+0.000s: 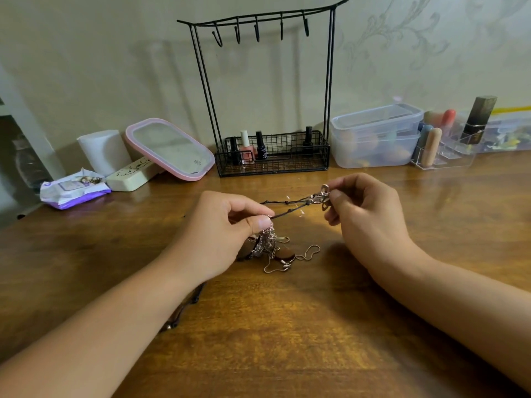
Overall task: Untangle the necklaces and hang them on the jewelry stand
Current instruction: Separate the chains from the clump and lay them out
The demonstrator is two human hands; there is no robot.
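A tangle of necklaces (271, 248) lies at the middle of the wooden table (287, 326): silver chains, a dark cord and brown disc pendants. My left hand (227, 231) pinches the tangle's top between thumb and fingers. My right hand (365, 208) pinches a silver clasp (320, 195) at the end of a dark knotted cord (287, 209), stretched taut between both hands. The black wire jewelry stand (270, 90) stands at the back against the wall, its several hooks bare. Another dark cord (186, 305) lies partly hidden under my left forearm.
Nail polish bottles (247, 146) fill the stand's basket. Left of it lean a pink-rimmed mirror (169, 147), a white roll (103, 150) and a wipes pack (71, 191). Right of it sit clear plastic boxes (376, 136) and an acrylic organizer (448, 145) with cosmetics.
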